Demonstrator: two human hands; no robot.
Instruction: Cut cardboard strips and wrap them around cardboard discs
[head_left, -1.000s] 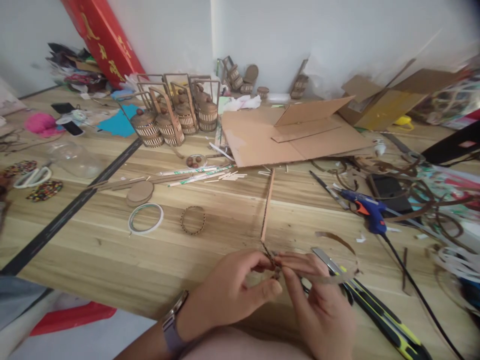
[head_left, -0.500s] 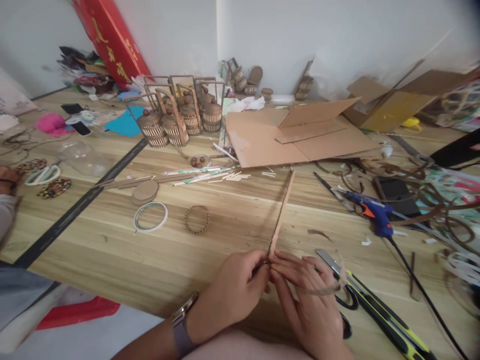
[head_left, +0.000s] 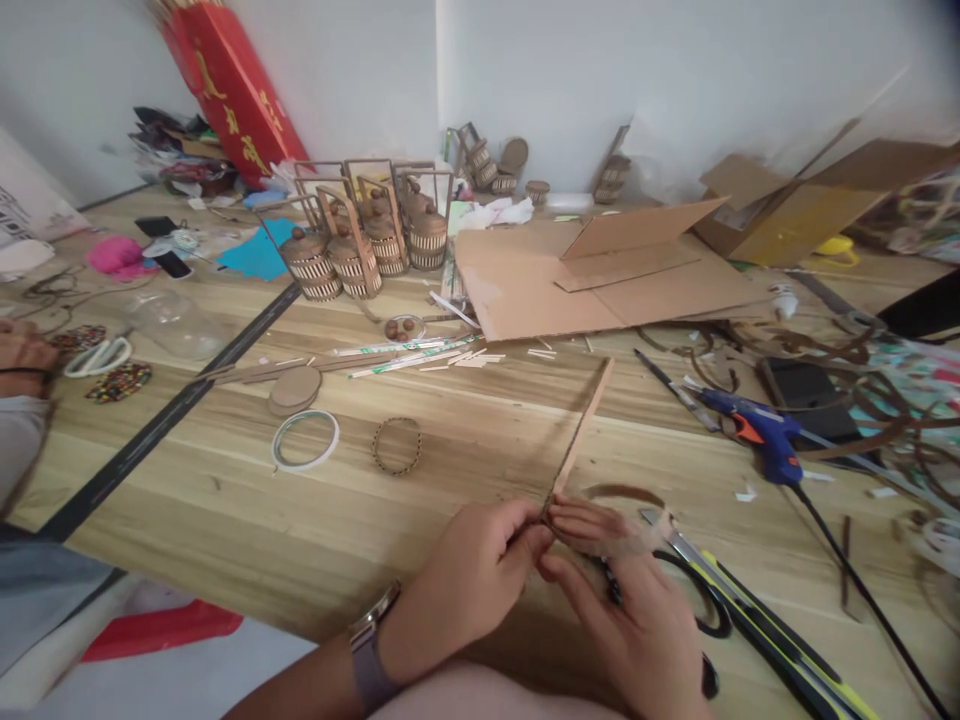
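Observation:
My left hand (head_left: 469, 570), with a watch at the wrist, pinches the near end of a narrow cardboard strip (head_left: 586, 420) between thumb and fingers. The strip points away from me over the table, its corrugated edge showing. Beside it, my right hand (head_left: 634, 610) has its fingers pressed against the same end; the exact grip is partly hidden. A thin brown band (head_left: 626, 490) curls around above the right fingers, blurred in part. Close to the right hand lie black-handled scissors (head_left: 720, 605), partly covered, and a yellow-and-black utility knife (head_left: 784, 635).
A blue glue gun (head_left: 776, 440) with a cord lies at right. Farther back are a flat cardboard piece (head_left: 517, 290) and several small lidded baskets (head_left: 352, 262). A tape ring (head_left: 334, 440) and a small patterned ring (head_left: 377, 455) lie left. Another person's hand (head_left: 22, 350) is at far left.
The right hand has shifted slightly and its fingers lie lower along the strip's end. The brown band now loops out more widely above it. The view has moved a little.

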